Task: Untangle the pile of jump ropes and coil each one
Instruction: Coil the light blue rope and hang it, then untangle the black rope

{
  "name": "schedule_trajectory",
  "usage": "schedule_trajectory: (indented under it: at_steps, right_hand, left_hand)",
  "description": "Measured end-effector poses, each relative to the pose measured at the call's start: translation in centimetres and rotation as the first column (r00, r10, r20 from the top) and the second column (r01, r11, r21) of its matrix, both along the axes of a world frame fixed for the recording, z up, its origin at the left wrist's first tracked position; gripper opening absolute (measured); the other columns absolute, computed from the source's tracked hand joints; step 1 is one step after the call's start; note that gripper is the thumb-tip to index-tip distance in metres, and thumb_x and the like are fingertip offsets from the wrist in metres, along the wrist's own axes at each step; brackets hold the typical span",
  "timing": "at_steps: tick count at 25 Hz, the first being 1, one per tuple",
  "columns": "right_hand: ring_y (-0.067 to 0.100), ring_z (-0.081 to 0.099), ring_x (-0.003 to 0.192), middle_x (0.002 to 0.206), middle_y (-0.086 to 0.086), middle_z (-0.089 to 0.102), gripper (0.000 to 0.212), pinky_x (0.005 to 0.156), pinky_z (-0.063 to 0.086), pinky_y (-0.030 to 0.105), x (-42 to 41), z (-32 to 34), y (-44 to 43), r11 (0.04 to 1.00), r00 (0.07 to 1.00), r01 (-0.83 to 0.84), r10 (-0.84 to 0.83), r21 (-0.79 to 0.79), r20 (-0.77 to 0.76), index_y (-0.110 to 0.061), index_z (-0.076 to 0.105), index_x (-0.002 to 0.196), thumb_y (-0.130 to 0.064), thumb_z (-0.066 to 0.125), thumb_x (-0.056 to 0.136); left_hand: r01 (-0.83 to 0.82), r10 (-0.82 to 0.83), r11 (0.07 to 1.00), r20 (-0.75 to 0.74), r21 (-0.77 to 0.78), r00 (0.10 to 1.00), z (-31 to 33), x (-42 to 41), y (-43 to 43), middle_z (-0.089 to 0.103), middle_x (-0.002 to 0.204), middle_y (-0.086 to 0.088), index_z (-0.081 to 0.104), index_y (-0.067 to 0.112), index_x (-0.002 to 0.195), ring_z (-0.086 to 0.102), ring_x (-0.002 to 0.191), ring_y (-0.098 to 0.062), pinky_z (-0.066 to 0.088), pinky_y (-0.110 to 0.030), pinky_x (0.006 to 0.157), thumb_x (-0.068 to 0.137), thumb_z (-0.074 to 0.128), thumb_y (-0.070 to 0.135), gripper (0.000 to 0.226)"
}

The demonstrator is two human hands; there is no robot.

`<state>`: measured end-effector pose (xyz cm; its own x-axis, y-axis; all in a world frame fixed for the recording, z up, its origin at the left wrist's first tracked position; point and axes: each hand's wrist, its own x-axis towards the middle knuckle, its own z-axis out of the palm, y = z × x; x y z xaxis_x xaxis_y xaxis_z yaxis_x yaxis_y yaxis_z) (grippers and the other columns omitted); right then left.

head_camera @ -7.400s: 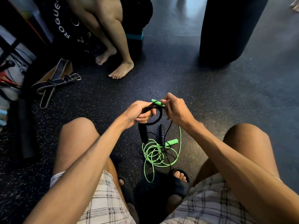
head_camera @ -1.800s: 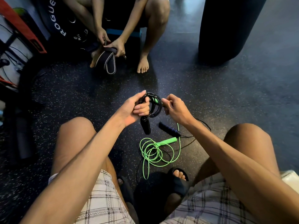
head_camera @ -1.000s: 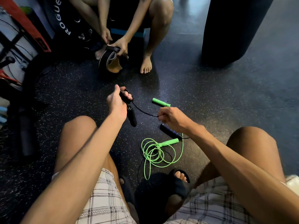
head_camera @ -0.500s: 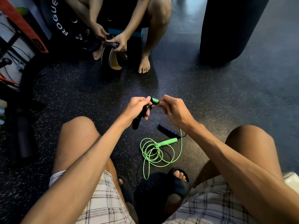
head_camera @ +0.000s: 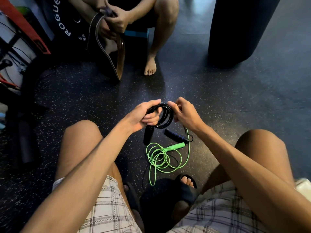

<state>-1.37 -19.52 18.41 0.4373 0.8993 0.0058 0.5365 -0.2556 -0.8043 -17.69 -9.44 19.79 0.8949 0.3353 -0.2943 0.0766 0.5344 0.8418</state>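
My left hand (head_camera: 145, 115) grips a coil of black jump rope (head_camera: 165, 117) above the floor, fingers through its loops. One black handle (head_camera: 148, 135) hangs below that hand. My right hand (head_camera: 183, 113) pinches the same coil's right side. The other black handle (head_camera: 175, 136), ribbed with purple, lies on the floor, its cord running up to my right hand. A green jump rope (head_camera: 161, 158) lies in loose loops between my knees, one green handle (head_camera: 175, 146) on top.
A seated person opposite me holds a leather weight belt (head_camera: 107, 47), a bare foot (head_camera: 150, 66) on the floor. A black punching bag (head_camera: 239, 29) stands at the far right. A weight plate (head_camera: 58, 22) and gear are stacked at the left. My sandalled foot (head_camera: 185, 184) is below the green rope.
Half a second ago my hands met at a black handle with the cord drawn short. The black rope now forms several loops held between both hands. The person opposite has unrolled the belt downward.
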Motion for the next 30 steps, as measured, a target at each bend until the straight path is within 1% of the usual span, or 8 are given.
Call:
schedule_trajectory:
  at_steps: [2, 4, 9, 13, 16, 21, 25, 30]
  right_hand:
    - [0.022, 0.068, 0.055, 0.062, 0.009, 0.068, 0.035, 0.054, 0.051, 0.031, 0.2, -0.8, 0.0, 0.995, 0.995, -0.040, 0.031, -0.088, -0.095, -0.014, 0.048, 0.079, -0.042, 0.049, 0.100]
    - [0.026, 0.071, 0.062, 0.068, 0.015, 0.072, 0.034, 0.061, 0.052, 0.038, 0.6, -1.8, 0.1, 0.972, 0.988, -0.121, 0.099, -0.200, -0.116, -0.015, 0.050, 0.078, -0.041, 0.047, 0.101]
    - [0.029, 0.074, 0.080, 0.086, 0.017, 0.076, 0.033, 0.075, 0.058, 0.039, 0.8, -3.2, -0.9, 0.770, 0.947, -0.315, 0.296, -0.555, -0.126, 0.001, 0.062, 0.091, -0.031, 0.060, 0.096]
    - [0.025, 0.063, 0.068, 0.079, 0.014, 0.071, 0.020, 0.063, 0.053, 0.034, 0.0, -2.7, -1.4, 0.742, 0.923, -0.386, 0.318, -0.549, -0.219, -0.003, 0.063, 0.078, -0.018, 0.069, 0.091]
    - [0.025, 0.062, 0.072, 0.081, 0.018, 0.069, 0.018, 0.075, 0.057, 0.049, -0.4, -2.8, -1.3, 0.799, 0.911, -0.402, 0.303, -0.448, -0.279, -0.008, 0.058, 0.078, -0.012, 0.072, 0.088]
    - [0.022, 0.062, 0.068, 0.076, 0.012, 0.067, 0.018, 0.069, 0.055, 0.042, -0.6, -2.3, -0.7, 0.877, 0.924, -0.358, 0.283, -0.320, -0.257, -0.010, 0.054, 0.085, -0.010, 0.072, 0.087]
    - [0.008, 0.059, 0.051, 0.065, 0.006, 0.069, 0.015, 0.053, 0.047, 0.019, -0.8, -1.2, -0.7, 0.877, 0.898, -0.435, 0.407, -0.204, -0.166, -0.004, 0.060, 0.081, -0.012, 0.066, 0.092]
    - [-0.001, 0.056, 0.053, 0.066, 0.004, 0.066, 0.021, 0.056, 0.042, 0.012, -0.9, 0.7, -0.5, 0.898, 0.898, -0.439, 0.436, -0.036, -0.055, 0.001, 0.064, 0.080, -0.008, 0.055, 0.098]
  left_hand:
    - [-0.076, 0.083, 0.991, 0.062, -0.108, 0.995, 0.0, 0.0, 0.4, 0.025, 0.036, 0.009, 0.053, 0.007, 0.076, 0.019, 0.030, -0.005, 0.015, -0.024, 0.043, 0.102, 0.037, 0.031, 0.039]
    - [-0.167, 0.199, 0.958, 0.120, -0.234, 0.973, 0.0, -0.2, 1.1, 0.027, 0.038, 0.008, 0.052, 0.009, 0.078, 0.021, 0.032, -0.005, 0.017, -0.023, 0.044, 0.103, 0.037, 0.034, 0.039]
    - [-0.453, 0.557, 0.779, 0.145, -0.434, 0.818, 0.2, -0.4, 2.0, 0.032, 0.050, 0.003, 0.053, 0.008, 0.082, 0.028, 0.044, -0.010, 0.026, -0.024, 0.053, 0.104, 0.033, 0.034, 0.039]
    - [-0.658, 0.748, 0.610, 0.048, -0.443, 0.662, 0.0, -0.5, 2.6, 0.041, 0.065, -0.002, 0.053, 0.007, 0.089, 0.037, 0.055, -0.014, 0.034, -0.026, 0.064, 0.105, 0.032, 0.025, 0.033]
    - [-0.773, 0.813, 0.552, -0.001, -0.313, 0.582, -0.5, -0.6, 3.1, 0.044, 0.068, -0.003, 0.052, 0.006, 0.092, 0.043, 0.054, -0.014, 0.039, -0.028, 0.061, 0.106, 0.034, 0.022, 0.027]
    - [-0.859, 0.859, 0.513, 0.009, -0.006, 0.513, -1.2, -0.9, 3.2, 0.053, 0.064, -0.001, 0.053, 0.002, 0.103, 0.049, 0.056, -0.014, 0.045, -0.030, 0.064, 0.104, 0.039, 0.020, 0.022]
    - [-0.787, 0.826, 0.520, 0.038, 0.331, 0.562, -1.3, -0.6, 2.8, 0.055, 0.064, -0.002, 0.053, 0.004, 0.102, 0.052, 0.053, -0.011, 0.046, -0.024, 0.059, 0.104, 0.039, 0.019, 0.021]
    - [-0.555, 0.691, 0.591, -0.013, 0.585, 0.723, -1.6, 0.1, 2.2, 0.058, 0.062, -0.008, 0.057, -0.001, 0.100, 0.054, 0.044, -0.008, 0.046, -0.018, 0.050, 0.101, 0.044, 0.013, 0.020]
